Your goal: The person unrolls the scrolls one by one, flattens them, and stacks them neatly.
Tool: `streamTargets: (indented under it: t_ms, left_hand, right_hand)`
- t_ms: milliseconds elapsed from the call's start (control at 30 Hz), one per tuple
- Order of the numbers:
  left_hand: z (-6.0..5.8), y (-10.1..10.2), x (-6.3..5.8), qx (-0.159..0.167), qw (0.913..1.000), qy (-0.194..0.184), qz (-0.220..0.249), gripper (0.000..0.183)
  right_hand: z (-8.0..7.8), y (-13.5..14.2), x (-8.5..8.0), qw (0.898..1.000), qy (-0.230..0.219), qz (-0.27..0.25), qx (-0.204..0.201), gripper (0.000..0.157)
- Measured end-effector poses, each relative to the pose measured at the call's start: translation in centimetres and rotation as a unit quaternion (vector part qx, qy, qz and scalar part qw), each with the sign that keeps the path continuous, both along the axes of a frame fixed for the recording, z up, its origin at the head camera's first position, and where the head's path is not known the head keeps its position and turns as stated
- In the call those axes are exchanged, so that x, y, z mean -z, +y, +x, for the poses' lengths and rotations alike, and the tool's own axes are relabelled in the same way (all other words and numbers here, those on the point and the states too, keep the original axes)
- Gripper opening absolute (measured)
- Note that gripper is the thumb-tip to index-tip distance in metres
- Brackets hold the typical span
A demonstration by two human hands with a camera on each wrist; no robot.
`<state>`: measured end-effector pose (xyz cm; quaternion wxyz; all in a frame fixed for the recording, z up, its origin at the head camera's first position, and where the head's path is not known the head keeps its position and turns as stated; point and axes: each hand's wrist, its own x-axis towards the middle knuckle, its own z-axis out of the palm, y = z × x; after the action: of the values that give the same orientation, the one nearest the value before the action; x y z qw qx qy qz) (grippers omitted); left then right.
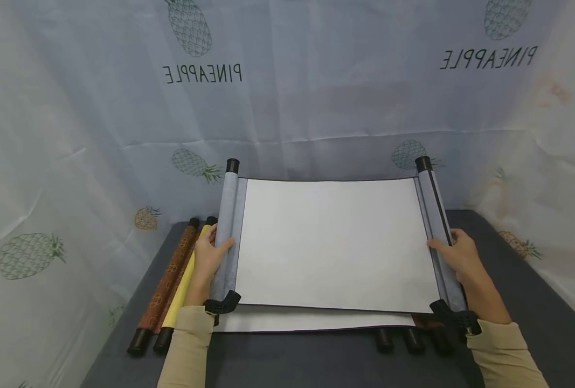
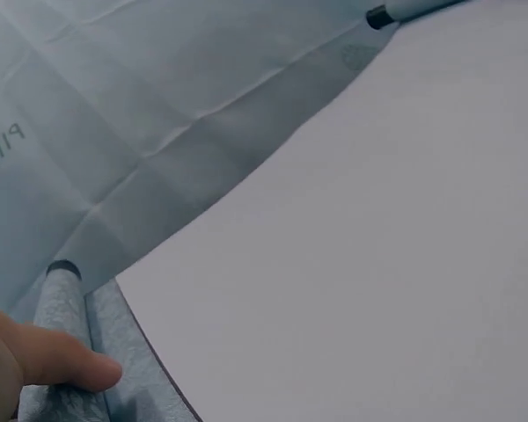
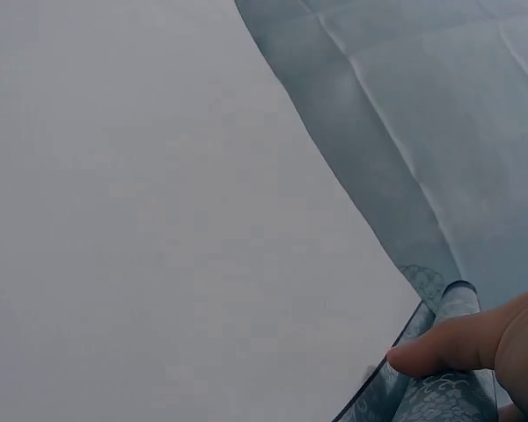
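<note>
A blank white scroll (image 1: 331, 242) is spread open between two blue-grey patterned rollers with black end caps. My left hand (image 1: 208, 264) grips the left roller (image 1: 227, 202), its thumb lying across the front. On the other side, my right hand (image 1: 463, 257) holds the right roller (image 1: 431, 199) in the same way. In the left wrist view the thumb (image 2: 70, 359) presses near the paper's border. The right wrist view has the thumb (image 3: 453, 343) over the patterned roller (image 3: 444, 400). The fingers behind the rollers are mostly hidden.
Brown patterned scrolls (image 1: 166, 280) and a yellow scroll (image 1: 182, 288) lie at the left of the dark table (image 1: 292, 361). Beneath the held scroll shows another white sheet (image 1: 311, 319). Several black roller ends (image 1: 384, 340) stick out at the lower right. A pineapple-print curtain (image 1: 316, 108) hangs behind.
</note>
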<state>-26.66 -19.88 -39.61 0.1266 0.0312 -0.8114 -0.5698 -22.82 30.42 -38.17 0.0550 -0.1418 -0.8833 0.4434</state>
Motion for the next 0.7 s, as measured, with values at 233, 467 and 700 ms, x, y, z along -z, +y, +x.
streamTargets:
  t_ms: [233, 467, 700]
  left_hand:
    - [-0.4, 0.1, -0.6, 0.003, 0.9979, -0.013, -0.063, 0.065]
    - [-0.2, -0.1, -0.7, 0.014, 0.997, -0.041, -0.065, 0.064]
    - [0.2, -0.3, -0.1, 0.017, 0.9949, -0.079, -0.06, 0.064]
  right_hand:
    - [0.0, 1.6, -0.5, 0.998, -0.018, 0.034, -0.052, 0.072]
    - [-0.4, 2.7, -0.3, 0.995, -0.026, 0.057, -0.073, 0.072]
    - [-0.6, 3.7, 0.1, 0.993, -0.062, 0.044, -0.093, 0.075]
